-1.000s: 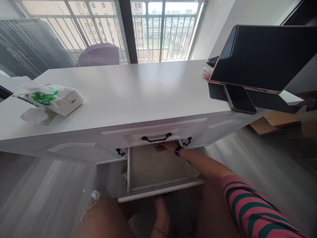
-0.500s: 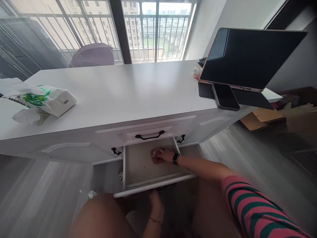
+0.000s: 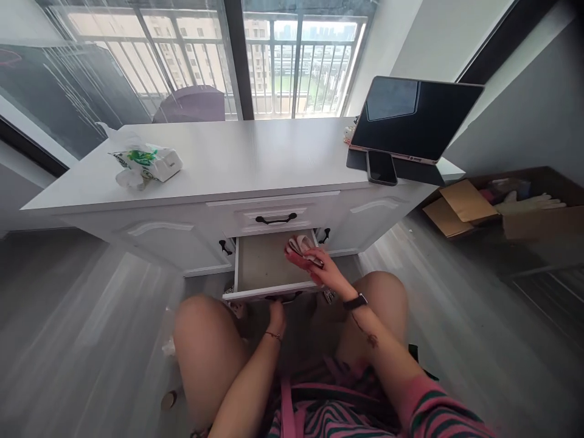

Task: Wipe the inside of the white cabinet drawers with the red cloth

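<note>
My right hand (image 3: pixel 323 267) is closed on a crumpled red and white cloth (image 3: pixel 298 252), raised over the right side of a pulled-out drawer (image 3: pixel 260 263). Beneath it, the drawer's pale bottom shows with a small dark speck. My left hand (image 3: pixel 276 313) is at the drawer's front, its fingers hooked on the black drawer handle (image 3: pixel 289 298) and partly hidden. Above the drawer, a second one is closed and carries a black handle (image 3: pixel 276 218).
On the white cabinet top (image 3: pixel 255 158) stand a tissue pack (image 3: pixel 157 163), a tablet (image 3: pixel 417 118) and a phone (image 3: pixel 382 168). A cardboard box (image 3: pixel 542 222) with things inside is on the right. My knees flank the drawer; a small round object (image 3: pixel 168 400) lies on the floor.
My right hand has lifted off the drawer bottom with the cloth and come nearer to me. My left hand stays by the drawer front. The view has tilted and drawn back.
</note>
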The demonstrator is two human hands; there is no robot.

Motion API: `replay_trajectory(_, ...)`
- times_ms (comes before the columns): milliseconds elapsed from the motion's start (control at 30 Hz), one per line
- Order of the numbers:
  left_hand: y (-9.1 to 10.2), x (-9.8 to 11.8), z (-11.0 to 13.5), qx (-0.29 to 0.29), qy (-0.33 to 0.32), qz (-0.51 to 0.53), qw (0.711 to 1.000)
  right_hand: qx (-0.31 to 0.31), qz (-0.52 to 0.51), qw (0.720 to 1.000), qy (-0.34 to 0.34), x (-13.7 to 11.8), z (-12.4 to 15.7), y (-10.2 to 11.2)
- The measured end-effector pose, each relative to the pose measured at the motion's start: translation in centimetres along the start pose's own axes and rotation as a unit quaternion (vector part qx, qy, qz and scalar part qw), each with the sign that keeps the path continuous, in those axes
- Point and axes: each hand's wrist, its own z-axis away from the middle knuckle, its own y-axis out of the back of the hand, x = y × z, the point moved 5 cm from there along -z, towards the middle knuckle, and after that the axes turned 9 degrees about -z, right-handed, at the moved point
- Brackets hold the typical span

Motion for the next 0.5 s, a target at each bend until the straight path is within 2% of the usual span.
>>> replay_trajectory(33, 0.1, 0.1, 0.2, -0.01, 0.004, 0.004, 1.0, 0.078, -0.023, 0.997, 0.003, -0.3, 2.4, 0.1)
replay_trajectory(100, 0.2, 0.3, 0.6, -0.03, 0.012, 0.012, 0.999, 0.218, -0.074, 0.973, -0.025, 0.4, 7.5, -0.5)
replay_trajectory(167, 0.5, 0.6, 1.0, -0.045, 0.02, 0.019, 0.999, 0.361, -0.16, 0.917, -0.064, 2.5, 12.2, -1.5)
replay_trajectory(233, 1.0, 0.8, 1.2, -0.053, 0.033, 0.019, 0.998, 0.443, -0.233, 0.86, -0.103, 4.9, 15.1, -2.6)
replay_trajectory(267, 1.3, 0.8, 1.3, -0.053, 0.041, 0.016, 0.998, 0.46, -0.27, 0.838, -0.118, 6.0, 15.8, -2.9)
replay_trajectory(333, 1.9, 0.9, 1.4, -0.046, 0.055, 0.011, 0.997, 0.463, -0.324, 0.813, -0.145, 7.7, 15.6, -3.1)
replay_trajectory(400, 2.4, 1.0, 1.5, -0.036, 0.063, 0.009, 0.997, 0.449, -0.347, 0.807, -0.165, 9.0, 14.2, -2.9)
replay_trajectory(500, 2.7, 1.0, 1.7, -0.03, 0.069, 0.007, 0.997, 0.42, -0.347, 0.815, -0.199, 10.7, 11.5, -3.2)
